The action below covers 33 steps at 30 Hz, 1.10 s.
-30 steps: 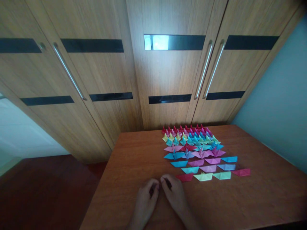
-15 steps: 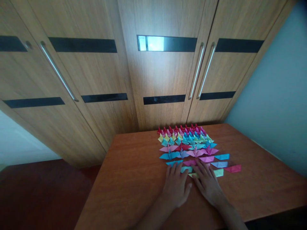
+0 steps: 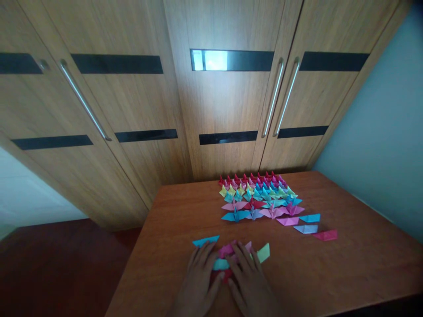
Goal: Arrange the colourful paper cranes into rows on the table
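My left hand [image 3: 200, 275] and my right hand [image 3: 249, 277] lie palm down near the front of the table, fingers spread over several folded paper pieces. A blue folded piece [image 3: 205, 241] sticks out past my left fingertips. Between the hands show a teal piece [image 3: 220, 264], a magenta piece [image 3: 226, 250] and a red piece [image 3: 227, 275], each partly covered. Beside my right fingers a pale green piece [image 3: 264, 253] pokes out. Neither hand grips anything; the fingers rest on the paper.
Rows of coloured paper cranes [image 3: 235, 215] stand at the back of the wooden table [image 3: 172, 229]. To their right lie more folded strips: blue [image 3: 309, 218], lilac [image 3: 306, 229] and dark pink [image 3: 325, 235]. A wooden wardrobe [image 3: 224, 105] rises behind, with a wall [image 3: 370, 154] at right.
Both hands have slid toward me and to the left, dragging the folded pieces under them away from the cranes. The strips at right have stayed on the table.
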Each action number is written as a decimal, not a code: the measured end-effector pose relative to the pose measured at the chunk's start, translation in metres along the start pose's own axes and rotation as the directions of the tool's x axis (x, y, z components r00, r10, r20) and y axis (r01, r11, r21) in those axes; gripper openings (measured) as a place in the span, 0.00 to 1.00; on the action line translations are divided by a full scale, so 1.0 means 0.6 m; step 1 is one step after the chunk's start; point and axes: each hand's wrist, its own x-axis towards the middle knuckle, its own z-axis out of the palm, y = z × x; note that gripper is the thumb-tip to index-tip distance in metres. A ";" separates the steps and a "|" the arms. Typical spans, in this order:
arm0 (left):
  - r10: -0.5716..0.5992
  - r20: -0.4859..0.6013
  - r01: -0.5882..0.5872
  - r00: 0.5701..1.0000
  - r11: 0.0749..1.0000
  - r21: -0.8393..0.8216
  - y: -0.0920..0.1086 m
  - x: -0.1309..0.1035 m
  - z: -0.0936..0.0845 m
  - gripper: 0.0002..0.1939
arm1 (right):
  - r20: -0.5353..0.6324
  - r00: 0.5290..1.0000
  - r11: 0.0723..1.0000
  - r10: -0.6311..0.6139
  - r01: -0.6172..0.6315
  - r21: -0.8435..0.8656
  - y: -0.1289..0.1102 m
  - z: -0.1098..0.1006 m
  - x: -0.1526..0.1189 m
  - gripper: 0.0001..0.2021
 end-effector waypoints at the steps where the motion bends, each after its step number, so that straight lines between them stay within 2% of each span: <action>1: -0.025 -0.037 0.025 0.999 1.000 0.014 -0.018 -0.007 -0.001 0.22 | 0.019 0.999 0.999 -0.027 0.026 0.045 -0.020 0.003 0.014 0.32; 4: -0.079 -0.112 0.087 0.991 0.994 0.067 -0.067 -0.021 -0.003 0.22 | 0.040 0.995 0.978 -0.087 0.078 0.191 -0.070 0.015 0.065 0.31; 7: -0.135 -0.149 0.154 0.980 0.980 0.125 -0.094 -0.024 -0.012 0.24 | -0.017 0.996 0.938 -0.084 0.084 0.336 -0.096 0.035 0.119 0.29; 10: -0.158 -0.159 0.187 0.975 0.963 0.192 -0.087 -0.019 -0.024 0.26 | -0.103 0.995 0.869 -0.009 0.059 0.491 -0.098 0.048 0.156 0.29; 12: -0.112 -0.135 0.142 0.984 0.962 0.233 -0.067 -0.015 -0.027 0.28 | -0.168 0.985 0.835 0.051 0.050 0.548 -0.086 0.042 0.160 0.27; 14: -0.042 -0.089 0.063 0.995 0.966 0.252 -0.045 -0.010 -0.024 0.31 | -0.226 0.969 0.848 0.102 0.034 0.529 -0.055 0.024 0.144 0.24; 16: 0.013 -0.044 -0.001 0.999 0.968 0.252 -0.029 -0.003 -0.016 0.33 | -0.272 0.949 0.898 0.158 -0.023 0.440 -0.001 -0.004 0.113 0.20; 20: 0.032 0.010 -0.034 0.999 0.967 0.253 -0.035 0.017 0.003 0.32 | -0.485 0.843 0.972 0.233 -0.185 0.145 0.162 -0.066 0.026 0.17; 22: 0.015 0.022 -0.020 1.000 0.964 0.264 -0.050 0.031 0.008 0.31 | -0.541 0.806 0.953 0.239 -0.303 -0.030 0.245 -0.087 -0.016 0.19; 24: -0.009 0.027 0.001 1.000 0.960 0.279 -0.066 0.046 0.008 0.31 | -0.549 0.774 0.855 0.316 -0.483 -0.190 0.309 -0.097 -0.047 0.23; 25: -0.024 0.027 0.015 0.999 0.957 0.288 -0.073 0.053 0.008 0.31 | -0.513 0.785 0.810 0.347 -0.526 -0.258 0.332 -0.099 -0.058 0.25; 28: -0.074 0.034 0.059 0.997 0.947 0.316 -0.092 0.074 0.004 0.31 | -0.382 0.830 0.746 0.406 -0.543 -0.385 0.370 -0.097 -0.068 0.28; 33: -0.093 0.029 0.078 0.995 0.938 0.338 -0.126 0.111 0.005 0.30 | -0.244 0.867 0.745 0.435 -0.498 -0.443 0.376 -0.091 -0.065 0.29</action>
